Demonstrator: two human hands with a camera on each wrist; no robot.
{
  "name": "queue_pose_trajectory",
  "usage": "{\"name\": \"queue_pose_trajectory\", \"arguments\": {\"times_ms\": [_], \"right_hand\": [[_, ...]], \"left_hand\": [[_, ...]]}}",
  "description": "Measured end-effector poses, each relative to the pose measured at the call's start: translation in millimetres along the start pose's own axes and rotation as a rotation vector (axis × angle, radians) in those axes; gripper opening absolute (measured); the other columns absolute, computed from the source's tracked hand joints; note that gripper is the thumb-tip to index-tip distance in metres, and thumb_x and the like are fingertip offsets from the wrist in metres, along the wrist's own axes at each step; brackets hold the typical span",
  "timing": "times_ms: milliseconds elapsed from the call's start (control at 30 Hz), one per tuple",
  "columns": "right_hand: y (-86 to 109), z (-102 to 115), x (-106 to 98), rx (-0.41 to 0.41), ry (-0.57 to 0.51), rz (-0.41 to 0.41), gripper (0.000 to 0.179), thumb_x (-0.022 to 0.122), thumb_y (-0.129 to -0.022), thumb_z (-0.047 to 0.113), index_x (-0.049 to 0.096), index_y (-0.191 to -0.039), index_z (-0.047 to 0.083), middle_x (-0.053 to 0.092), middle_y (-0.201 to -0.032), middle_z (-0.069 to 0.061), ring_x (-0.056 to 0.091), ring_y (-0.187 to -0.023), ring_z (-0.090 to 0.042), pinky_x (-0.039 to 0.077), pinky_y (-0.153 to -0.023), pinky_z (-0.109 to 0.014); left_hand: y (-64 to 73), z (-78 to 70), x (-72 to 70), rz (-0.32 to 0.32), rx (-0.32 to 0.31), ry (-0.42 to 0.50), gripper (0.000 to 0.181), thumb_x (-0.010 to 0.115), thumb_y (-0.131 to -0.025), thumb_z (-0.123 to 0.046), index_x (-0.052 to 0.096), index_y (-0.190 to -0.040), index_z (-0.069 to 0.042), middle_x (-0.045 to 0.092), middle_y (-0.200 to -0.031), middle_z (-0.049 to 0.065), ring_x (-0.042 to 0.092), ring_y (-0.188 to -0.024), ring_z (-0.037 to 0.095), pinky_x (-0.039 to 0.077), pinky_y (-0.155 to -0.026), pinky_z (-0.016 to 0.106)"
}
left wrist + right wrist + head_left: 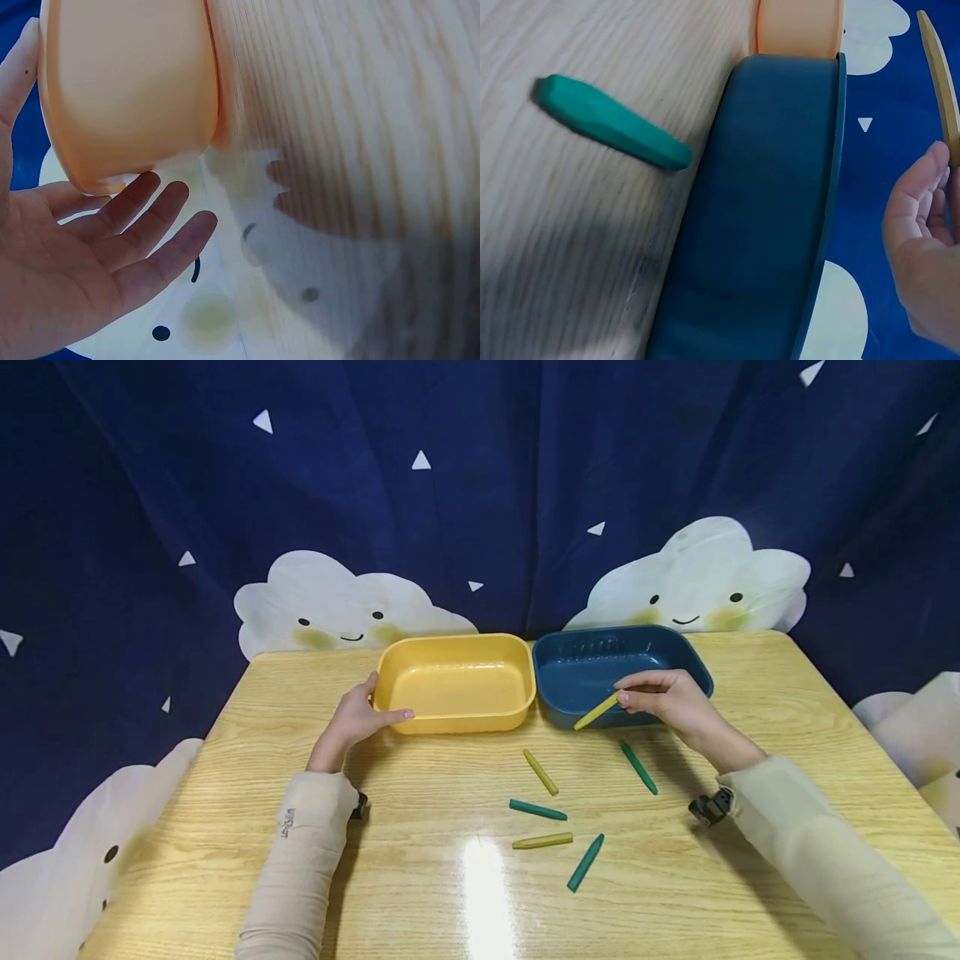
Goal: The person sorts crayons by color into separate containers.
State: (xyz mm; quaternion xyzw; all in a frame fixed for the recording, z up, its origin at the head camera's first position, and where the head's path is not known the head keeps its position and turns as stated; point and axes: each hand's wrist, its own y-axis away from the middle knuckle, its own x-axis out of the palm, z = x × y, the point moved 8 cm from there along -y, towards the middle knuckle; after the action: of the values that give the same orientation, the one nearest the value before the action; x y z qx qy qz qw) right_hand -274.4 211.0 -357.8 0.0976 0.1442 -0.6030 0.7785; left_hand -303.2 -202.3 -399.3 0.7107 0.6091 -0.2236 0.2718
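Note:
My right hand (671, 702) pinches a yellow crayon (597, 711) by one end, over the front rim of the dark blue bin (551, 693). That crayon slants down to the left, and the right wrist view shows it clear above the bin's edge. My left hand (360, 714) rests against the left end of the yellow bin (453, 724). Its thumb lies along the front rim; in the left wrist view the other fingers (150, 240) are fairly straight, near the bin's end wall. No crayon shows inside the yellow bin; my right hand hides part of the blue one.
On the wooden table (420, 827) lie two more yellow crayons (540, 772) and several green crayons (585, 862). One green crayon (615, 124) lies close to the blue bin's front. Behind the table hangs a dark blue curtain (480, 502) with clouds.

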Motion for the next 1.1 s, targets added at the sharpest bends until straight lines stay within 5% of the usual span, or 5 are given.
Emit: {"name": "queue_pose_trajectory", "arguments": {"times_ms": [633, 933, 1100], "right_hand": [[-34.3, 13, 20, 0.029, -0.343, 0.01, 0.017, 0.065, -0.084, 0.008, 0.068, -0.099, 0.002, 0.067, -0.086, 0.0, 0.063, -0.081, -0.019, 0.052, -0.076, -0.03], [-52.0, 21, 27, 0.016, -0.411, -0.008, 0.019, 0.065, -0.083, 0.004, 0.066, -0.101, -0.003, 0.067, -0.085, -0.001, 0.064, -0.077, -0.016, 0.053, -0.072, -0.026], [-61.7, 26, 30, 0.034, -0.44, -0.018, 0.011, 0.064, -0.083, 0.002, 0.071, -0.089, 0.008, 0.068, -0.082, 0.0, 0.063, -0.073, -0.012, 0.053, -0.069, -0.023]], "left_hand": [[-1.7, 1.5, -0.9, -0.004, -0.014, -0.008, 0.107, 0.077, -0.071, -0.037, 0.01, -0.143, 0.006, 0.017, -0.146, 0.024, 0.023, -0.132, 0.035, 0.025, -0.106, 0.045], [-2.4, 3.2, -0.9, -0.004, -0.013, -0.002, 0.106, 0.076, -0.072, -0.035, 0.01, -0.143, 0.006, 0.018, -0.146, 0.025, 0.023, -0.132, 0.035, 0.025, -0.106, 0.045], [-2.4, 3.0, -1.0, -0.007, -0.009, -0.003, 0.106, 0.077, -0.072, -0.036, 0.01, -0.142, 0.008, 0.018, -0.145, 0.026, 0.023, -0.132, 0.036, 0.025, -0.106, 0.045]]}}
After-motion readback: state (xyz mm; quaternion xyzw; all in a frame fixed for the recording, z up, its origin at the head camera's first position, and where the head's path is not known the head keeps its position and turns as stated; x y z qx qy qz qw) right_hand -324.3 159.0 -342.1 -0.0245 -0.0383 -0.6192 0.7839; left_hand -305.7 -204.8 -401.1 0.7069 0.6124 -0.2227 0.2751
